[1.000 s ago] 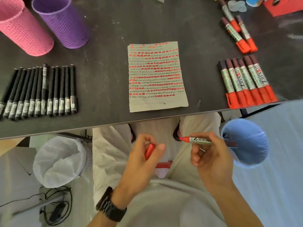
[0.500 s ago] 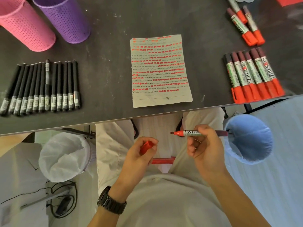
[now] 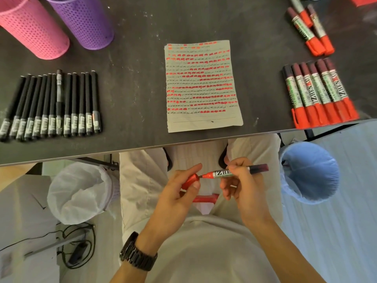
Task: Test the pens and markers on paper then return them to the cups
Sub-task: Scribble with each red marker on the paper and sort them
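The table (image 3: pixel 132 58) lies beyond both grips, its scribbled paper (image 3: pixel 202 84) straight ahead of them, the pink cup (image 3: pixel 34 27) and purple cup (image 3: pixel 83 19) far ahead-left. The right grip (image 3: pixel 244 184) pinches an uncapped red marker (image 3: pixel 221 173), its tip at the mouth of the red cap (image 3: pixel 190 180) held in the curled left grip (image 3: pixel 179 197).

White-lined bin (image 3: pixel 81 193) beside floor cables (image 3: pixel 67 237) at left, blue-lined bin (image 3: pixel 310 172) at right, by the dark table (image 3: pixel 132 88).
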The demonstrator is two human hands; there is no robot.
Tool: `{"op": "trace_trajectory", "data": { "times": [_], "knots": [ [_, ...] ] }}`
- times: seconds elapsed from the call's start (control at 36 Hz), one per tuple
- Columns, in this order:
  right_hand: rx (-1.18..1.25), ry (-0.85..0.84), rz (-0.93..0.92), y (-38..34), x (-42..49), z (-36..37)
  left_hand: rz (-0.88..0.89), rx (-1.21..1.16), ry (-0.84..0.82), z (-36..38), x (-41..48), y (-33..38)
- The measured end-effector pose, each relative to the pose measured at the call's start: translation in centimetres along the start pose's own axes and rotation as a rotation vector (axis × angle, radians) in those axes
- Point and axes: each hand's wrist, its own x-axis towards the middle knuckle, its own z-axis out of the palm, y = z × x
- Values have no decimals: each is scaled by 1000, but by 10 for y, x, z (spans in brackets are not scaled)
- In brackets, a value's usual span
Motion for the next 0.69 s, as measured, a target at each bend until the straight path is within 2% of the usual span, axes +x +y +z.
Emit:
{"op": "trace_trajectory", "data": {
  "times": [0.17,0.31,0.44,0.56,0.69],
  "knots": [
    [-112,-85,-35,2,0,0,26,60,-90,5,3,6],
    [-59,-157,45,-2,6,-8,14,-72,-22,1,3,9],
    [-157,-280,67,-6,12,-23,-3,-132,-5,-10,2,7],
    [-348,-424,34,-9,10,-29,-11,-91,-7,-17,1,6],
    [-588,-472,-32,-9,9,-31,2,-7,-27,-22,1,6]
  ]
}}
